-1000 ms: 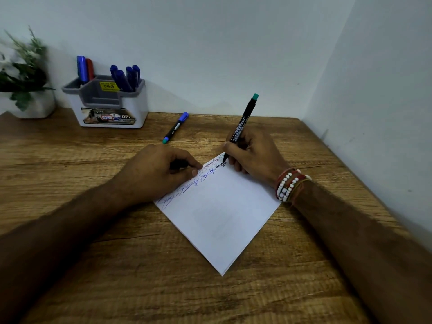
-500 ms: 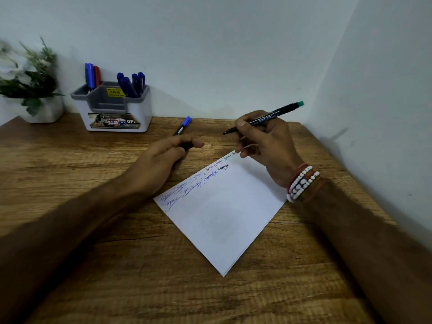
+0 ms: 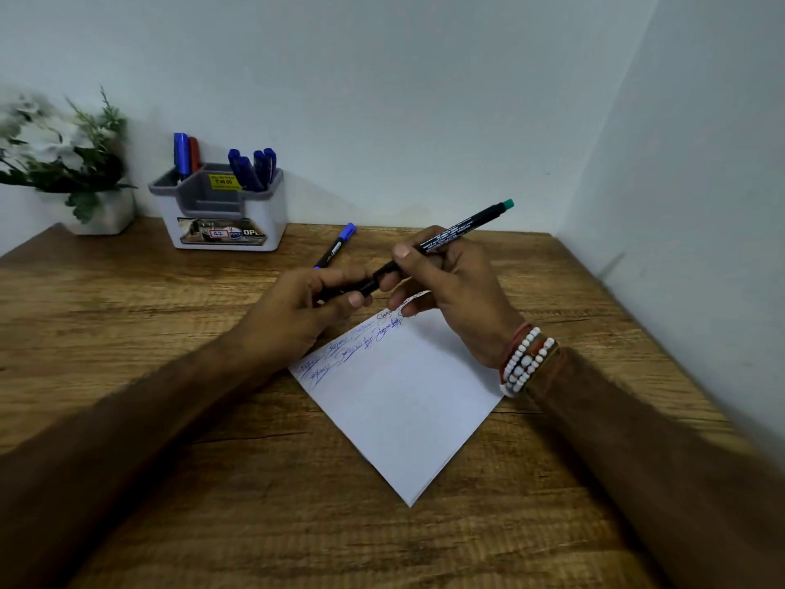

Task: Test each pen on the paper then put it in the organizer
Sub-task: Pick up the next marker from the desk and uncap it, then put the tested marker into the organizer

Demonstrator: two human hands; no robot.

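Note:
My right hand [image 3: 450,299] grips a black pen with a green end [image 3: 463,227] above the top corner of the white paper [image 3: 403,397]. The pen lies tilted, green end up to the right. My left hand [image 3: 306,316] pinches a black cap [image 3: 365,286] at the pen's tip end; the tip itself is hidden. Blue and dark scribbles run along the paper's upper left edge. A second black pen with a blue cap [image 3: 337,244] lies on the table behind my hands. The white and grey organizer [image 3: 221,210] stands at the back left and holds several blue pens and a red one.
A potted plant [image 3: 72,163] stands at the far left beside the organizer. White walls close the wooden table [image 3: 127,312] at the back and on the right [image 3: 701,206]. Bare wood shows in front of the paper.
My right hand lifted the pen off the paper and tipped it nearly level. My left hand left the paper and met the pen's tip with the cap.

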